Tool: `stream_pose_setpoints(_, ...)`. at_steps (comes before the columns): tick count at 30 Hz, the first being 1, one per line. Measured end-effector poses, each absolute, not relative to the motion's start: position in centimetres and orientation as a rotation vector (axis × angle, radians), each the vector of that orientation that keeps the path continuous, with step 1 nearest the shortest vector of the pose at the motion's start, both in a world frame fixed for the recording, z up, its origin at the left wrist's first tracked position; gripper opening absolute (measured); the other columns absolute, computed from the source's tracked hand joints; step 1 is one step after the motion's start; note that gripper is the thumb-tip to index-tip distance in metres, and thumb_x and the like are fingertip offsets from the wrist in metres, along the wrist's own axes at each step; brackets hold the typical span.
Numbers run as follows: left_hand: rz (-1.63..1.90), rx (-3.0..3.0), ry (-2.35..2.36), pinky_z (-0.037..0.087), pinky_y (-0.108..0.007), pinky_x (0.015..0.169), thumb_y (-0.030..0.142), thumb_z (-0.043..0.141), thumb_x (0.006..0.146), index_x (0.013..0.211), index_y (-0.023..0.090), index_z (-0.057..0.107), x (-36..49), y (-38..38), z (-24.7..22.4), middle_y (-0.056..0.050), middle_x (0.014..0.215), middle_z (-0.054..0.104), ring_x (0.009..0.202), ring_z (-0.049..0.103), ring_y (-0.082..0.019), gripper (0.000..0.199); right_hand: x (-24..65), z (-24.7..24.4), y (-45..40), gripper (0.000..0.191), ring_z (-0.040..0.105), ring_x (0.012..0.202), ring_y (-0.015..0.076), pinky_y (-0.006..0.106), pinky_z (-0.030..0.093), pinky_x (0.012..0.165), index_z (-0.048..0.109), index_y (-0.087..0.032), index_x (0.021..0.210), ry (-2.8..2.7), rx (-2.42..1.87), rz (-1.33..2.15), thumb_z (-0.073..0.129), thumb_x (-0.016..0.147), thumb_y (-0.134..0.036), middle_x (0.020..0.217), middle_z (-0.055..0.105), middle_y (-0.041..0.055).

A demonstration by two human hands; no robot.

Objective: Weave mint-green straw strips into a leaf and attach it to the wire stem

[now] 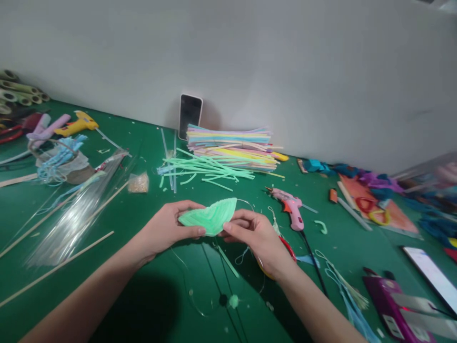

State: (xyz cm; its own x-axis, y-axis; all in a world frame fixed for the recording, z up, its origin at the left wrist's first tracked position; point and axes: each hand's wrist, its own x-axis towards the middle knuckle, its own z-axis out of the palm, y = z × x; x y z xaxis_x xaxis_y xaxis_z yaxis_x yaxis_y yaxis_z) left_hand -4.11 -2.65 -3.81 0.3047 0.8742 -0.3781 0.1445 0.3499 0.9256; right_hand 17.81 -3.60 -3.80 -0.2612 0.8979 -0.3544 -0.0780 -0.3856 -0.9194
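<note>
A mint-green, leaf-like piece made of fuzzy strips (210, 216) is held up over the table between both hands. My left hand (171, 221) pinches its left end, thumb in front and fingers behind. On the other side, my right hand (255, 233) grips the lower right edge between thumb and fingers. A thin wire loop shows behind the right hand. Beneath that hand lie scissors with red and yellow handles (286, 247), partly covered by it. A loose green strip (227, 261) rests on the table below the piece.
Green pipe cleaners (214, 166) lie before a multicoloured bundle (232, 143) and an upright phone (190, 114). A pink glue gun (291, 205) sits to the right, a yellow one (78, 124) at far left. A purple power strip (396, 305) occupies the near right; clear plastic sleeves (82, 209) lie left.
</note>
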Motion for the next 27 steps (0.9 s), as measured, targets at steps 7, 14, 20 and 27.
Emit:
stream_pose_setpoints(7,0.618,1.136,1.139,0.051,-0.029,0.071,0.028,0.081,0.066,0.112,0.02,0.063,-4.2,-2.6,-3.8,-0.001,0.083,0.073,0.074,0.066,-0.017,0.05,17.6,-4.1,-3.6,0.03,0.073,0.07,0.0164,0.028,0.059,0.068,0.062,-0.018,0.075,-1.055,-1.269,1.713,0.086,0.065,-0.035,0.069,0.074,0.0011)
stream_pose_setpoints(14,0.517,1.222,1.166,0.048,-0.027,0.068,0.04,0.077,0.069,0.094,0.019,0.066,-4.2,-2.5,-3.6,-0.002,0.085,0.071,0.078,0.065,-0.02,0.034,17.3,-3.7,-3.7,0.036,0.073,0.066,0.0172,0.028,0.057,0.065,0.062,-0.018,0.075,-1.115,-1.316,1.828,0.088,0.059,-0.038,0.067,0.073,0.001)
stream_pose_setpoints(20,0.485,1.37,1.128,0.037,-0.022,0.059,0.035,0.074,0.07,0.072,0.018,0.064,-4.0,-2.8,-3.6,0.004,0.068,0.058,0.067,0.055,-0.015,0.021,16.5,-4.5,-3.8,0.039,0.07,0.061,0.017,0.029,0.056,0.062,0.058,-0.019,0.074,-1.171,-1.349,1.808,0.087,0.058,-0.04,0.061,0.069,-0.0013)
stream_pose_setpoints(27,0.532,1.363,1.186,0.046,-0.026,0.07,0.047,0.071,0.073,0.083,0.019,0.069,-4.1,-2.9,-3.3,-0.001,0.086,0.067,0.084,0.061,-0.022,0.029,17.6,-3.5,-5.1,0.044,0.057,0.112,0.0284,0.052,0.049,0.094,0.057,-0.029,0.112,-1.601,-1.453,0.629,0.078,0.074,-0.037,0.12,0.058,0.0089)
